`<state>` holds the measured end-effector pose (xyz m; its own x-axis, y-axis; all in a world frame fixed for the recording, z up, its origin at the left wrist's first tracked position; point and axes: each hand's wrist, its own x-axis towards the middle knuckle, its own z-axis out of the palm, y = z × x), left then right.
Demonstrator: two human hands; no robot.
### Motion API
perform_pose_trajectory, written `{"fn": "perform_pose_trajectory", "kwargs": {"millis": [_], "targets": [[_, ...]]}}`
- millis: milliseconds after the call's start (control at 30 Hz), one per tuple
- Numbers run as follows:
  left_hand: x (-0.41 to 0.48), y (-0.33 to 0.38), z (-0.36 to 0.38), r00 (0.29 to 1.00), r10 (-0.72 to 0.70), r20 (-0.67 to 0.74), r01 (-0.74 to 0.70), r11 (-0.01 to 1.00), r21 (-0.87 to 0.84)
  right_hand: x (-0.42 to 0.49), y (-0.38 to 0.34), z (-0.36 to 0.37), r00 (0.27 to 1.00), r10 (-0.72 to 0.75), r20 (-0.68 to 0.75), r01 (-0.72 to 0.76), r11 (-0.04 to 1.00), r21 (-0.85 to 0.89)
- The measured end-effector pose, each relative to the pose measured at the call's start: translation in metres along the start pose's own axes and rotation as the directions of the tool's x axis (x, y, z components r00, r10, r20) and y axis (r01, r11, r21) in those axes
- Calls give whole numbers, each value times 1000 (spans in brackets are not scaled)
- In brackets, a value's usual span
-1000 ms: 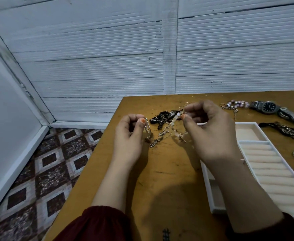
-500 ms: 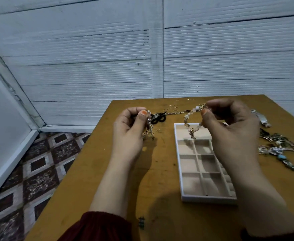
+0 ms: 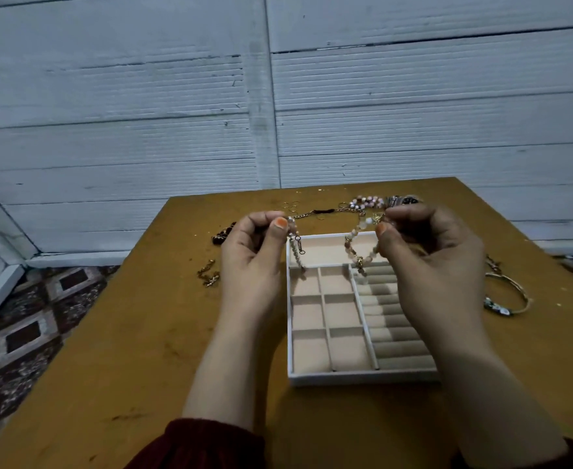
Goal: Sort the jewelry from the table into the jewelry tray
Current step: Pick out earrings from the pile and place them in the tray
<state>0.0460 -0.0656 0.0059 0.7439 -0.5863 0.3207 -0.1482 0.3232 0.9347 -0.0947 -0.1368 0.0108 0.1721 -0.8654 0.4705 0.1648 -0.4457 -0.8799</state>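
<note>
Left hand (image 3: 254, 255) pinches a short pearl strand (image 3: 294, 247), thumb against forefinger. Right hand (image 3: 429, 255) pinches a pale beaded bracelet (image 3: 356, 242). The 2 pieces hang apart above the far end of the jewelry tray (image 3: 346, 379) on the wooden table (image 3: 143, 333).

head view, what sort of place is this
Likely a plain room in a home: a wooden table near a white ribbed wall, patterned floor tiles beside it, and a jewelry tray on the table.
</note>
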Motion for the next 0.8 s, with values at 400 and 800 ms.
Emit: {"fn": "perform_pose_trajectory", "kwargs": {"millis": [400, 800], "targets": [[-4, -14, 3, 998, -64, -24, 66, 994, 82, 1, 2, -2, 999, 49, -14, -49, 999, 20], [-6, -21, -3, 995, -103, -5, 103, 983, 153, 0, 0, -3, 998, 61, -7, -61, 998, 23]]}}
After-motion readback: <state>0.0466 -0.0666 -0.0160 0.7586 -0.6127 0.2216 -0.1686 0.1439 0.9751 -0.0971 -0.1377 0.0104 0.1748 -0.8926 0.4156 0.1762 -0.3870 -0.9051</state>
